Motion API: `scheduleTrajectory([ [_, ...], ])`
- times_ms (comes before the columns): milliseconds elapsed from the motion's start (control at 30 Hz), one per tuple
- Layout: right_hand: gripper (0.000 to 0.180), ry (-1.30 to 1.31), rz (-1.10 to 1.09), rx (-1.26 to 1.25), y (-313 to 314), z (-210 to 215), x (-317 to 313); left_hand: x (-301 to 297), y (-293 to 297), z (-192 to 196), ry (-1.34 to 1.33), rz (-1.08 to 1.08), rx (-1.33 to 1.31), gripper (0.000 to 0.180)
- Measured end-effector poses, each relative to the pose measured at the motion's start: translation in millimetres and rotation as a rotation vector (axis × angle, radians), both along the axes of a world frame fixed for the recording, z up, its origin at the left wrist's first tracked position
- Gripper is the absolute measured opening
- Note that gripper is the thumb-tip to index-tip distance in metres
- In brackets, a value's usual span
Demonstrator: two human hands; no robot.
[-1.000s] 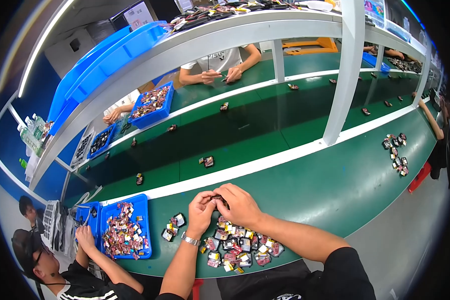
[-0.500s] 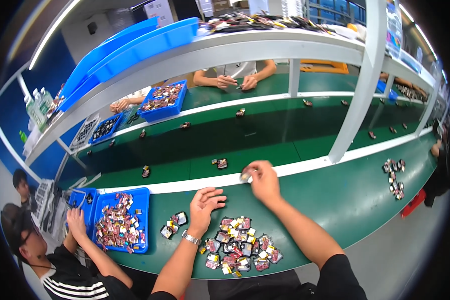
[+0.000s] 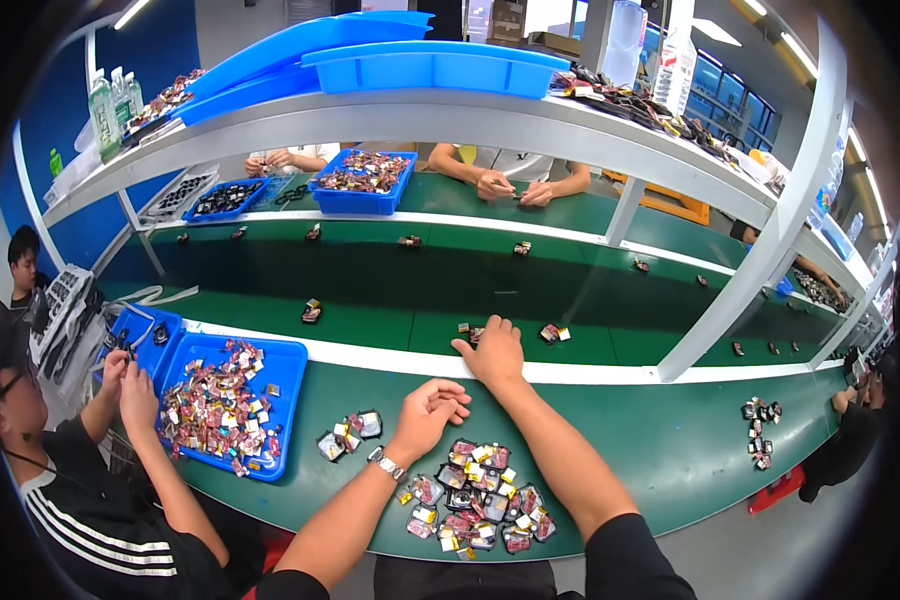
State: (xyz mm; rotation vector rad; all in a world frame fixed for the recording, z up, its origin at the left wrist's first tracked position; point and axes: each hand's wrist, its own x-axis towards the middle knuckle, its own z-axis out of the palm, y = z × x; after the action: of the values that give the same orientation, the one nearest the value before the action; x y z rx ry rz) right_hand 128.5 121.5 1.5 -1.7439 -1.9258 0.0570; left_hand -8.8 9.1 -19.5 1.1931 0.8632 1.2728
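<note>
My right hand [image 3: 495, 352] reaches palm down over the green conveyor belt, thumb and forefinger apart. A small electronic assembly [image 3: 473, 333], dark with white and yellow patches, shows in that gap; whether the fingers touch it is hidden. Another assembly [image 3: 554, 333] lies on the belt just right of the hand. My left hand [image 3: 432, 414] hovers by the bench edge with loosely curled fingers, and nothing shows in it. Below it, near my body, a pile of electronic assemblies [image 3: 480, 495] in black frames covers part of the green bench [image 3: 610, 440]. A smaller cluster [image 3: 350, 435] sits to its left.
A blue bin [image 3: 298, 400] of loose parts stands at left, beside a co-worker [image 3: 90, 500] handling something dark. Overhead runs a white shelf [image 3: 420, 118] bearing blue trays [image 3: 440, 70] and bottles. Its slanted post [image 3: 735, 270] rises at right. Other people's hands work across the belt.
My right hand no longer pinches an assembly and has moved farther over the belt. An assembly now lies right of it. My left fingers have curled in. The whole view has shifted.
</note>
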Motion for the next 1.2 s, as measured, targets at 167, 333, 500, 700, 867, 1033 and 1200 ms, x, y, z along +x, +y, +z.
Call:
scheduleTrajectory([
  [167, 0.052, 0.189, 0.07, 0.074, 7, -17, 30, 4, 2, 3, -0.022, -0.002, 0.025, 0.017],
  [333, 0.065, 0.469, 0.571, -0.101, -68, 24, 62, -7, -2, 9, -0.13, 0.092, -0.146, 0.016],
  [500, 0.081, 0.38, 0.816, -0.172, -114, 43, 77, -7, -6, 16, -0.028, -0.386, -0.314, 0.033],
  [700, 0.077, 0.364, 0.785, -0.224, -124, 33, 77, -5, -4, 15, 0.06, -0.42, -0.191, 0.041],
  [867, 0.059, 0.331, 0.803, 0.032, -126, 32, 71, 0, -8, 21, -0.106, -0.286, -0.239, 0.039],
  [1033, 0.033, 0.243, 0.738, 0.154, -125, 30, 69, 3, -9, 17, -0.111, -0.253, -0.226, 0.036],
  [1200, 0.023, 0.205, 0.753, 0.125, -119, 25, 71, 4, -11, 19, -0.036, -0.271, -0.227, 0.028],
])
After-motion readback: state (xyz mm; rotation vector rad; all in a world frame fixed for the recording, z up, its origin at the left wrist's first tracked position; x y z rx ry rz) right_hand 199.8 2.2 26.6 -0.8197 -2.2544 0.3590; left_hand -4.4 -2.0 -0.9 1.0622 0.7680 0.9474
